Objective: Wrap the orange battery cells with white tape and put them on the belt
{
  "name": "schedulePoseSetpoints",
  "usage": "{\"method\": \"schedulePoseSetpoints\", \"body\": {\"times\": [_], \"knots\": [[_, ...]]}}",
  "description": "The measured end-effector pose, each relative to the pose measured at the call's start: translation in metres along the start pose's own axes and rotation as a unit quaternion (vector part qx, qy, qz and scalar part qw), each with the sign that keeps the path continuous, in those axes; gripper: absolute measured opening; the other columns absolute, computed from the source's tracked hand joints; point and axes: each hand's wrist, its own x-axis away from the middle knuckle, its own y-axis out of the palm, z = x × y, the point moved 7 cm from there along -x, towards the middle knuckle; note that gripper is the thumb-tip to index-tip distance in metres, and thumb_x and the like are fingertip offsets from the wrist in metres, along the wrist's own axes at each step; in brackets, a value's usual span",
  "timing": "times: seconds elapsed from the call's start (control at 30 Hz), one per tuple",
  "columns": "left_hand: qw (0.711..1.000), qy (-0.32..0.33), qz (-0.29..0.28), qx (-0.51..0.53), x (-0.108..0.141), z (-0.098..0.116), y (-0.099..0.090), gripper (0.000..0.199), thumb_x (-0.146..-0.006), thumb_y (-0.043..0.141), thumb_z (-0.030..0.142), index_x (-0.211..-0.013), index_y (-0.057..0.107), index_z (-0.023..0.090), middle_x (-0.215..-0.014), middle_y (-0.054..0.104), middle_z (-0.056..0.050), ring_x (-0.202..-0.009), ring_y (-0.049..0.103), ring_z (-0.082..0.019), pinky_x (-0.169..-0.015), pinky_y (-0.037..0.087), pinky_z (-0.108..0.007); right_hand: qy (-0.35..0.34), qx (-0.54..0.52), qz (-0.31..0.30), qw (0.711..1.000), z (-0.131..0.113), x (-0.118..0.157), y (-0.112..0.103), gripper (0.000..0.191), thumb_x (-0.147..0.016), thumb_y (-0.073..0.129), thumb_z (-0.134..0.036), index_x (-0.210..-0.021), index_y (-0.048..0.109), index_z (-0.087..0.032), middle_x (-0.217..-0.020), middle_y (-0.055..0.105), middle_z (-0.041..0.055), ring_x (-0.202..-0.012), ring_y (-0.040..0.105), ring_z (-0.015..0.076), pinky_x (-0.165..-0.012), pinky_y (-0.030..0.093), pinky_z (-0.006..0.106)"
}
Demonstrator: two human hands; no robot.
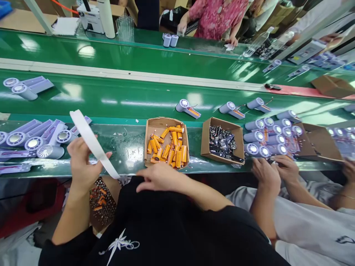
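My left hand (83, 162) is closed around a large roll of white tape (93, 142), fingers on its outer side and thumb across it. The roll is tilted, its lower end near the table's front edge. My right hand (162, 178) is in front of my body, index finger stretched towards the roll's lower end and thumb apart below. Whether a strip of tape touches that fingertip, I cannot tell. Just beyond my right hand stands a cardboard box (146, 147) of orange wrapped battery packs (169, 147). Lilac handheld fan bodies (41, 138) lie left of my left hand.
Right of the batteries stands a box of small black circuit parts (222, 142). More lilac fan units (269, 135) crowd beside it, near a co-worker's hands (274, 171). A green conveyor belt (133, 98) carries several units. Below the table is a bin of scraps (102, 207).
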Motion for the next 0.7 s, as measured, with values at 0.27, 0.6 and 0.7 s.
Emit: {"method": "schedulePoseSetpoints", "body": {"times": [0.27,0.6,0.7], "knots": [[0.992,0.113,-0.05,-0.015,0.019,0.034,0.049,0.057,-0.088,0.068,0.008,-0.142,0.059,0.023,-0.133,0.072,-0.013,-0.13,0.057,-0.035,-0.112,0.048,-0.052,0.114,0.177,0.067,0.975,0.09,-0.023,-0.053,0.038,-0.111,0.062,-0.035,-0.144,0.072,-0.021,-0.129,0.068,0.0173,-0.121,0.062,0.0324,-0.096,0.052,0.041],[0.977,0.184,-0.097,-0.051,0.018,0.06,0.054,0.059,-0.086,0.062,-0.002,-0.141,0.063,0.02,-0.13,0.076,-0.013,-0.128,0.058,-0.034,-0.11,0.05,-0.052,0.024,-0.227,0.251,0.941,0.107,0.011,-0.078,0.028,-0.084,0.094,-0.038,-0.096,0.074,-0.023,-0.158,0.059,0.0126,-0.148,0.055,0.0354,-0.121,0.048,0.061],[0.968,0.213,-0.102,-0.079,0.015,0.072,0.054,0.054,-0.089,0.064,-0.004,-0.137,0.068,0.021,-0.127,0.079,-0.01,-0.128,0.056,-0.034,-0.104,0.052,-0.048,0.006,-0.417,0.277,0.866,0.099,0.03,-0.089,0.039,-0.081,0.095,-0.047,-0.105,0.075,-0.024,-0.13,0.079,0.0104,-0.123,0.076,0.0295,-0.106,0.063,0.051]]}}
